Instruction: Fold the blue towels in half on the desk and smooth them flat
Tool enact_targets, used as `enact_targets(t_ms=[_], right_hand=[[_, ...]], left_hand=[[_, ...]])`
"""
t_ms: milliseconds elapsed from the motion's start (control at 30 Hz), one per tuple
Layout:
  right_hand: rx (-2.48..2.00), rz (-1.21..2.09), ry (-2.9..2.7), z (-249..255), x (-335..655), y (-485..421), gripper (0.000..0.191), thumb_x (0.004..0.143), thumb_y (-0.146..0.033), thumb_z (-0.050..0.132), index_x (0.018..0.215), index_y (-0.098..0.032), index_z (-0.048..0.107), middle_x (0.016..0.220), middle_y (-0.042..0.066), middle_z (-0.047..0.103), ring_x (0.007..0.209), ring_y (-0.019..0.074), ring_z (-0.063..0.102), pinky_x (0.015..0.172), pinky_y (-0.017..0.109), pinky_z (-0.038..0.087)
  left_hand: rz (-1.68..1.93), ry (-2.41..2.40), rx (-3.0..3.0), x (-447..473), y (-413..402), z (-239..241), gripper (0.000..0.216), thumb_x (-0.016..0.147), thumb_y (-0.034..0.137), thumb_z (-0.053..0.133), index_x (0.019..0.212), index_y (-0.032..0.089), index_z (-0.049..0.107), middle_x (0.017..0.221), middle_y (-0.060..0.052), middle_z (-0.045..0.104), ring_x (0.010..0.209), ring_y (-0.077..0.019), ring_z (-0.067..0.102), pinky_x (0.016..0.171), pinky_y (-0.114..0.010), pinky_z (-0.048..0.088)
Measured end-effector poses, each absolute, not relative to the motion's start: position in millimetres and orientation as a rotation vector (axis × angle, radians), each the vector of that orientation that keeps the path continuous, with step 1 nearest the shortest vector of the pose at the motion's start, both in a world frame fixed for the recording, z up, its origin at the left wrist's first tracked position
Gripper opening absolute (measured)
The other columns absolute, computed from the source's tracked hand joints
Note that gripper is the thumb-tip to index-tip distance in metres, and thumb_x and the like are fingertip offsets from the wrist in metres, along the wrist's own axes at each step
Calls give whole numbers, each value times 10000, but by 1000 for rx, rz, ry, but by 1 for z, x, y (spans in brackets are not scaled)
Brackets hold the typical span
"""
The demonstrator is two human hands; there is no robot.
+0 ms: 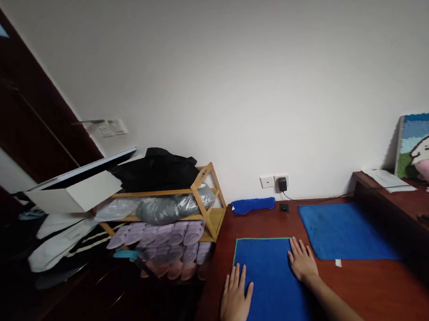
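A blue cloth point(272, 287) with a green-edged far side lies spread on the reddish-brown wooden table point(377, 286). My left hand point(235, 298) rests flat on its left edge, fingers stretched out. On its right edge lies my right hand point(302, 262), also flat with the fingers apart. Neither hand grips anything. To the right, a second blue cloth point(348, 230) is laid out flat, a small white tag at its near edge. Against the wall sits a folded or rolled blue cloth point(253, 205).
A black plug adapter point(282, 184) sits in the wall socket, its cable running right. On the left, a wooden rack point(208, 202) holds slippers, plastic-wrapped items and a black bag point(158, 171). A raised ledge at right bears papers point(389, 180), a pink toy and a picture point(427, 143).
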State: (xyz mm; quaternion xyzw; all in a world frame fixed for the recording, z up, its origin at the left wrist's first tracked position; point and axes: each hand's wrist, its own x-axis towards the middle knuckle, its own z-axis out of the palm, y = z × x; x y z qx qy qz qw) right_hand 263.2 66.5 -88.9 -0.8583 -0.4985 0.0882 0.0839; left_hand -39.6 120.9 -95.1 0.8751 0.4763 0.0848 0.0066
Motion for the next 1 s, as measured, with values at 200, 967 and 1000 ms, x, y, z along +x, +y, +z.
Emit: enact_targets(t_ms=[200,967,1000], right_hand=[[-2429,152,-1524,-94,216,2,647,1020,-485,147,1610,-220,168,1682,-42,155,1569,237,105,1273,476,115],[-2330,215,-1514,-104,178,-54,652,1011,-525,232,1583,-211,266,1656,-25,205,1552,261,155,1276,513,167],[-2335,215,-1516,-103,178,-54,652,1011,-524,230,1583,-214,267,1657,-24,204,1552,261,156,1275,513,169]], left_hand=[[281,1499,2742,-32,120,-94,654,1034,600,225,1598,268,236,1681,-55,239,1545,-244,247,1255,-493,270],[387,1248,2853,11,37,-108,535,1048,482,302,1570,368,273,1650,12,316,1514,-253,329,1230,-508,334],[341,1282,2816,10,33,-111,536,1046,495,300,1566,368,285,1646,8,322,1514,-260,329,1229,-519,332]])
